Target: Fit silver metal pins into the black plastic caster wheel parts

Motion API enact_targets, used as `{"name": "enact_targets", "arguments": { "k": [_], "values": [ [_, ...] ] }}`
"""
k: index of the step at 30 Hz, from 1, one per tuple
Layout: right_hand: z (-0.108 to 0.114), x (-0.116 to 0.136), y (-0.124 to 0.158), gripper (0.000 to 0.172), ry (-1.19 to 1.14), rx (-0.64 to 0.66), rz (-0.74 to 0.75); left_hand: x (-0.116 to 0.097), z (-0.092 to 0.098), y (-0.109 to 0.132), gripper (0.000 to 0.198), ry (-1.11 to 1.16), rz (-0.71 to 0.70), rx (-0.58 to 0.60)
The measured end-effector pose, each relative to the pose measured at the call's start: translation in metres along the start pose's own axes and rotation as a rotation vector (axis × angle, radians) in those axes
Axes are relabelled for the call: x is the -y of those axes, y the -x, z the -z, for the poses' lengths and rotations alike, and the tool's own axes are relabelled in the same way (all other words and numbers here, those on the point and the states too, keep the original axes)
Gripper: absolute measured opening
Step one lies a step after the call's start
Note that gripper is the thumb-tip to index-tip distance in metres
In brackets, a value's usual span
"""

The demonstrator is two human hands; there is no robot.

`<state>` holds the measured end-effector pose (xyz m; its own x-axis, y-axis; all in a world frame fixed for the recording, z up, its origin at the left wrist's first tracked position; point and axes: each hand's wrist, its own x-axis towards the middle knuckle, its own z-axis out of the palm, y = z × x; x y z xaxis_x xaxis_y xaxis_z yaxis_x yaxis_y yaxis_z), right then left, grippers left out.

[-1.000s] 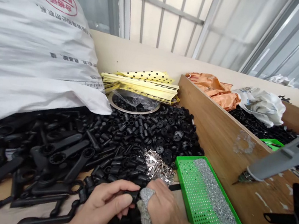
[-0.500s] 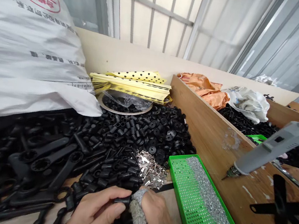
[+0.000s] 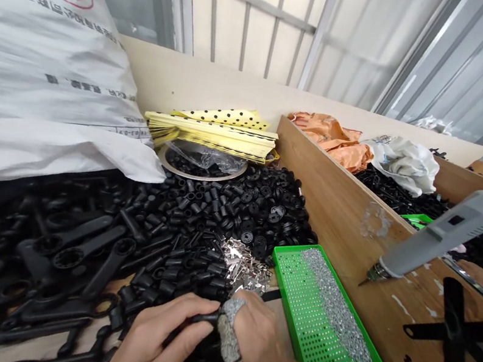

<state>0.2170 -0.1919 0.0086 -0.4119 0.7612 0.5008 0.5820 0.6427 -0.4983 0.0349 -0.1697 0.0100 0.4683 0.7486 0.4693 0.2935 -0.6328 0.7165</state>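
My left hand (image 3: pixel 162 337) pinches a small, dark, rod-like black plastic part (image 3: pixel 203 318) between thumb and forefinger. Against the far end of that part is my right hand (image 3: pixel 262 348), its fingers curled in and grey tape (image 3: pixel 229 333) wrapped round them. The right fingertips are hidden, so what they grip at that end does not show clearly. Just beyond the hands lies a heap of shiny metal clips (image 3: pixel 246 268), beside a pile of short black plastic sleeves (image 3: pixel 173 271). A green perforated tray (image 3: pixel 290 316) with small silvery screws (image 3: pixel 331 310) stands right of my right hand.
Long black plastic handles (image 3: pixel 77 246) are heaped on the left below a large white sack (image 3: pixel 54 82). A grey electric screwdriver (image 3: pixel 436 235) hangs over the wooden divider (image 3: pixel 340 228). Behind the sleeves are a metal bowl (image 3: pixel 205 177) and yellow dotted sheets (image 3: pixel 216 133).
Both hands have moved slightly, staying close together at the black part. The part now tilts down toward my left palm. The camera view has shifted a little.
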Motion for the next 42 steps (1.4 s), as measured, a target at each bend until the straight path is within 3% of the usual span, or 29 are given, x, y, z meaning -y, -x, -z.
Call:
{"name": "enact_targets", "arguments": {
  "k": [2, 4, 7, 10, 14, 18, 22, 25, 28, 30, 33, 38, 42],
  "values": [
    [0.002, -0.002, -0.002, 0.011, 0.074, -0.013, 0.06, -0.002, -0.001, -0.001, 0.023, -0.007, -0.005, 0.005],
    [0.005, -0.001, -0.002, 0.011, 0.062, 0.034, 0.022, -0.003, 0.0, -0.001, 0.023, -0.016, -0.039, 0.026],
    [0.012, 0.006, -0.002, 0.01, -0.117, 0.151, -0.174, -0.002, 0.001, -0.002, 0.023, -0.021, -0.085, 0.02],
    [0.018, 0.015, 0.0, 0.013, -0.313, 0.184, -0.365, 0.0, 0.002, -0.001, 0.026, -0.028, -0.114, 0.001],
    [0.014, 0.017, 0.003, 0.014, -0.407, 0.144, -0.427, 0.001, 0.001, 0.001, 0.027, 0.013, -0.09, 0.0],
    [0.002, 0.011, 0.003, 0.011, -0.272, 0.171, -0.319, -0.002, -0.002, 0.003, 0.024, 0.09, 0.071, -0.039],
    [-0.003, 0.007, 0.001, 0.011, -0.11, 0.086, -0.12, -0.004, -0.007, 0.004, 0.013, 0.293, 0.389, -0.088],
    [-0.002, 0.003, 0.0, 0.011, 0.03, 0.008, 0.047, -0.004, -0.011, 0.004, 0.02, 0.567, 0.617, -0.062],
    [-0.002, -0.001, 0.0, 0.01, 0.145, -0.017, 0.141, -0.004, -0.013, 0.003, 0.028, 0.716, 0.703, -0.044],
    [-0.002, -0.003, 0.002, 0.009, 0.103, -0.006, 0.11, -0.004, -0.014, 0.003, 0.025, 0.673, 0.683, -0.051],
    [0.0, 0.001, 0.004, 0.008, -0.106, 0.067, -0.081, -0.002, -0.013, 0.004, 0.019, 0.47, 0.566, -0.004],
    [0.004, 0.015, 0.004, 0.011, -0.463, 0.104, -0.478, 0.004, -0.007, 0.007, 0.018, 0.101, 0.188, -0.002],
    [-0.001, 0.016, 0.004, 0.019, -0.609, 0.086, -0.512, 0.006, -0.005, 0.005, 0.026, 0.044, -0.072, -0.039]
  ]
}}
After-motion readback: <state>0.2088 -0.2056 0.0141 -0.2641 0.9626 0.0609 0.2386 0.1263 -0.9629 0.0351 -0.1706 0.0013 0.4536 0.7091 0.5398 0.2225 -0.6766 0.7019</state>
